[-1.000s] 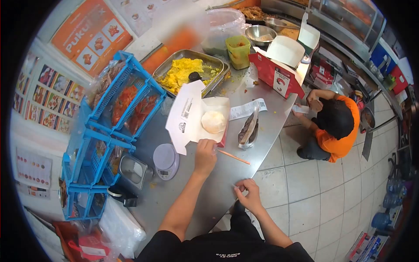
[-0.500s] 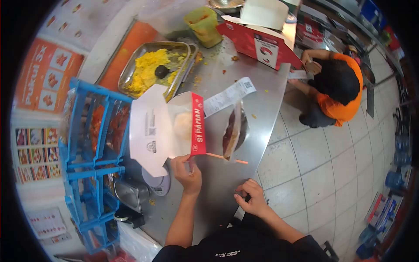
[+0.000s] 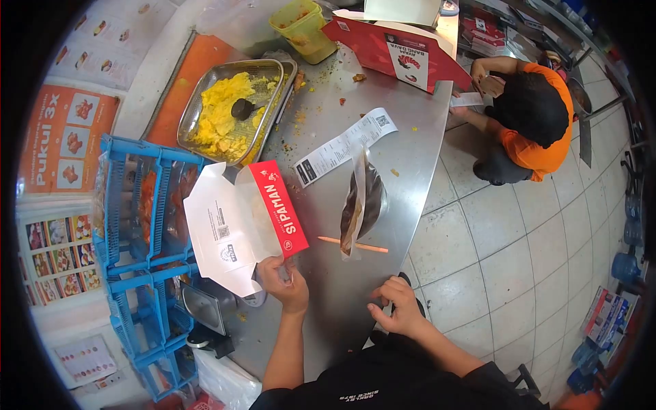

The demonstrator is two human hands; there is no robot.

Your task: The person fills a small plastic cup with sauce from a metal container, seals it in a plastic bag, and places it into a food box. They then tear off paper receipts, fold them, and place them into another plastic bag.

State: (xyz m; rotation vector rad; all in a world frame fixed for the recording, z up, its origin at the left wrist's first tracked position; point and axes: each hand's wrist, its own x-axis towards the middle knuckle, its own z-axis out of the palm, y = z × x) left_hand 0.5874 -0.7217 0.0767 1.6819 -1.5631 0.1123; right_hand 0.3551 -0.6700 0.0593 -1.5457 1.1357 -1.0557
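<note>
A red and white takeaway box [image 3: 279,208] with its lid flap folded open stands on the steel counter, tilted slightly. Its inside is pale and hard to make out. My left hand [image 3: 285,283] pinches the box's near corner. Loosely curled, with nothing in it, my right hand [image 3: 398,306] is by the counter's near edge. A printed receipt [image 3: 342,148] lies beyond the box. To the right of the box are a clear pouch with dark contents [image 3: 365,198] and an orange pencil [image 3: 365,245], partly under the pouch.
A metal tray [image 3: 183,130] holds yellow food with a dark-knobbed utensil. Blue racks [image 3: 137,263] stand left, beside a steel container [image 3: 205,307]. A green tub [image 3: 304,34] and large red box [image 3: 369,58] are at the back. Another person in orange [image 3: 540,130] crouches on the right.
My left hand has turned the box leftward, and it no longer overlaps the receipt or pencil. The view has shifted a little. My right hand stays near the counter edge.
</note>
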